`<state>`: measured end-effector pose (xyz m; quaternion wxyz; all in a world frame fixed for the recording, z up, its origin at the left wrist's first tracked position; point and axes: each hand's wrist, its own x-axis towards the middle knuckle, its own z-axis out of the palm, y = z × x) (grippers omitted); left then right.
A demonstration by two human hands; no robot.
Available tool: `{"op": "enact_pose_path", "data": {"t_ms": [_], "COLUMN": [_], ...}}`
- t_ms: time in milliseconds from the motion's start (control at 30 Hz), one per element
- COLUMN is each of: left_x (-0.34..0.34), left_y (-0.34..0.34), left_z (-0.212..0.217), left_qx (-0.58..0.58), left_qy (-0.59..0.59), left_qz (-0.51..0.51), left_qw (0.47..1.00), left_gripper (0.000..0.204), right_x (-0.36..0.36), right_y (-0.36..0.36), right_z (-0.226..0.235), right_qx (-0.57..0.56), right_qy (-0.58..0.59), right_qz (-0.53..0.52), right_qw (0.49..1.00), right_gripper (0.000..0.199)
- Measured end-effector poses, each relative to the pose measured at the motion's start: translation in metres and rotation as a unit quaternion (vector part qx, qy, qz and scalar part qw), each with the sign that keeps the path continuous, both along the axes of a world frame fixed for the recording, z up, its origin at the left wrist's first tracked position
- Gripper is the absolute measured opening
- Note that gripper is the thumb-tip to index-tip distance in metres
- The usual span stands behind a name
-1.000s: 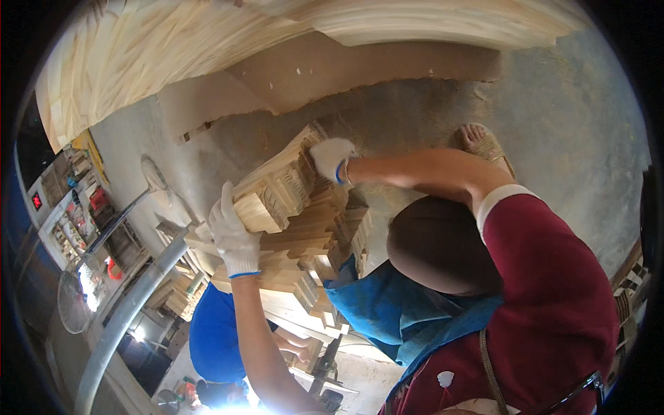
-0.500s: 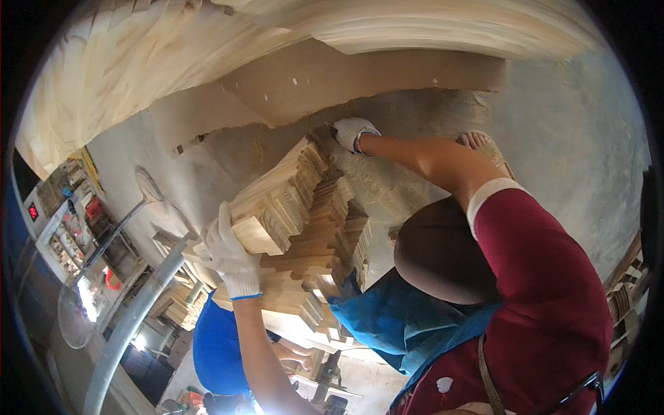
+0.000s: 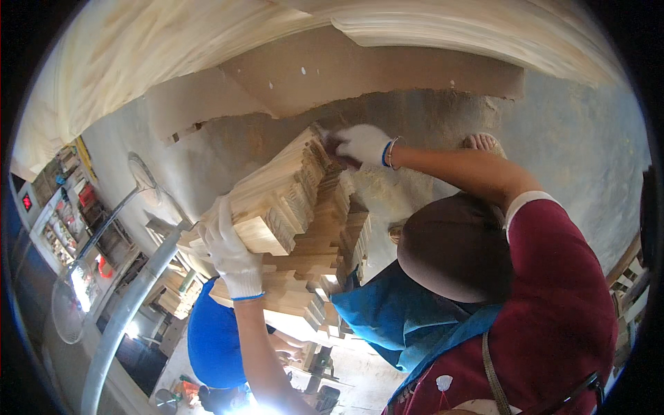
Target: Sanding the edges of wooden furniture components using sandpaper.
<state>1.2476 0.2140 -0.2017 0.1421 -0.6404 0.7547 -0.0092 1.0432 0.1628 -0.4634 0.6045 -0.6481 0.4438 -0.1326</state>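
L hand (image 3: 229, 250) on wood stack (image 3: 270, 187); R hand (image 3: 362, 144) w/ blurry dk item (image 3: 335, 146)

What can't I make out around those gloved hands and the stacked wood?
All in the head view:
- Dark patch at the right hand: too blurred to identify.
- Left hand: its palm faces away from the camera.
- Pale wood surface up top: cut off by the upper edge.
- Co-worker in blue: partly hidden by the left forearm.

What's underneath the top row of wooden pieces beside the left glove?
Under the top row, more pale wooden pieces show, their uneven ends jutting out. The row itself and the gloved left hand cover the rest, so what supports them can't be seen.
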Motion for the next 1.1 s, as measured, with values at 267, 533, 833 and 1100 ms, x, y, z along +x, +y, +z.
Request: {"op": "enact_pose_path", "data": {"t_ms": [267,533,833,1100], "left_x": [-0.004,-0.007,-0.015,-0.013], "left_y": [-0.004,-0.003,-0.002,-0.003], "left_z": [0.006,0.013,0.012,0.013], "left_qx": [0.008,0.019,0.012,0.018], "left_qy": [0.013,-0.005,-0.016,-0.017], "left_qz": [-0.005,0.023,0.037,0.01], "left_qw": [1.0,1.0,0.999,1.0], "left_gripper": [0.089,0.097,0.1,0.1], "right_x": [0.073,-0.004,0.028,0.011], "right_y": [0.025,0.013,0.007,0.04], "right_z": [-0.015,0.117,0.0,0.191], "right_qx": [-0.013,-0.057,-0.049,-0.152], "right_qy": [0.132,-0.084,0.148,-0.01], "right_qz": [0.137,0.215,0.059,0.075], "right_qw": [0.982,0.971,0.986,0.985], "right_gripper": [0.028,0.032,0.022,0.019]}}
